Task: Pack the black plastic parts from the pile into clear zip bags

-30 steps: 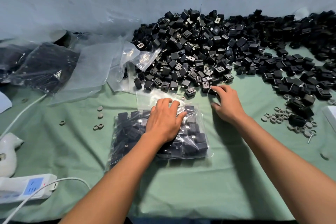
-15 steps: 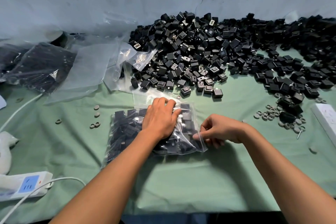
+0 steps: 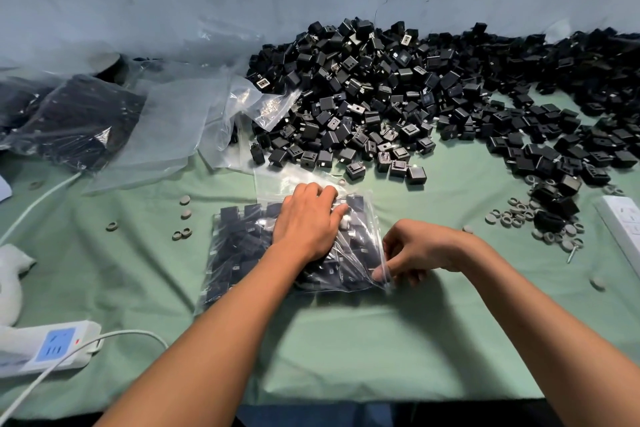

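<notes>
A clear zip bag (image 3: 239,253) full of black plastic parts lies flat on the green cloth in front of me. My left hand (image 3: 308,222) presses down on top of it with fingers spread over the far part. My right hand (image 3: 412,253) pinches the bag's right edge near its front corner between thumb and fingers. Behind the bag spreads a big pile of black plastic parts (image 3: 398,90), running along the wall to the right edge.
Empty clear bags (image 3: 166,128) and filled bags (image 3: 69,118) lie at the back left. Grey rings (image 3: 519,215) are scattered right, a few (image 3: 183,211) left. White power strips sit at front left (image 3: 52,347) and right edge (image 3: 623,222). A screw (image 3: 573,253) lies right.
My right hand came back from the pile's front edge to the bag's right side and now pinches its edge, sliding toward the front corner. My left hand stays pressed on the bag.
</notes>
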`<action>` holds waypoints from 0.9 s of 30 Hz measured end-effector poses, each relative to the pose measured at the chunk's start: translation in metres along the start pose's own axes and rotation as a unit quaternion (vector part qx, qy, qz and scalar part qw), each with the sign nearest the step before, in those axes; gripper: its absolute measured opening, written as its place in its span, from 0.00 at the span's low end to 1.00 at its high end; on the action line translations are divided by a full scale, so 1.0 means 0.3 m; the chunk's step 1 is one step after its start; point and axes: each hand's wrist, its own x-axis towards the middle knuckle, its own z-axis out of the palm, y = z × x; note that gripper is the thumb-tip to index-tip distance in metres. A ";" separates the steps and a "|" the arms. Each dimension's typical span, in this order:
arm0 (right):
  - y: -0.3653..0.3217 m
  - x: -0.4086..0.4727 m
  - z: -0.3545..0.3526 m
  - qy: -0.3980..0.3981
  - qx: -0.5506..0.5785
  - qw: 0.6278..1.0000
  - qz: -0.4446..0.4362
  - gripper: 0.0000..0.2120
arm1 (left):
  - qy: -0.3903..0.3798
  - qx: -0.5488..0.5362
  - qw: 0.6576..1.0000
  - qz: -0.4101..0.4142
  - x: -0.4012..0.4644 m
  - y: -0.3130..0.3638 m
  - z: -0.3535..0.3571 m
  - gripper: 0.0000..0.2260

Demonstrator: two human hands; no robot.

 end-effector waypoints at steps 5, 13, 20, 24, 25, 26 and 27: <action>0.030 0.008 -0.004 0.017 0.050 0.998 -0.041 0.28 | -0.001 -0.001 1.000 -0.004 0.004 0.001 0.002 0.18; 0.054 0.057 -0.096 0.186 0.101 0.976 -0.044 0.17 | -0.002 0.006 1.000 -0.007 0.004 0.001 0.004 0.19; 0.083 0.159 -0.157 0.434 -0.130 0.891 0.037 0.25 | -0.001 -0.006 1.000 0.011 0.001 0.006 -0.012 0.16; 0.104 0.178 -0.171 0.441 -0.115 0.890 0.020 0.15 | -0.032 -0.014 0.995 0.088 0.019 0.029 -0.045 0.24; 0.103 0.174 -0.170 0.448 -0.100 0.888 0.023 0.11 | -0.043 -0.018 0.992 0.116 0.027 0.042 -0.057 0.25; 0.103 0.171 -0.169 0.453 -0.095 0.886 0.032 0.10 | -0.059 -0.017 0.987 0.148 0.039 0.053 -0.066 0.26; 0.110 0.166 -0.167 0.467 -0.096 0.878 0.040 0.13 | -0.076 -0.010 0.981 0.179 0.053 0.069 -0.072 0.27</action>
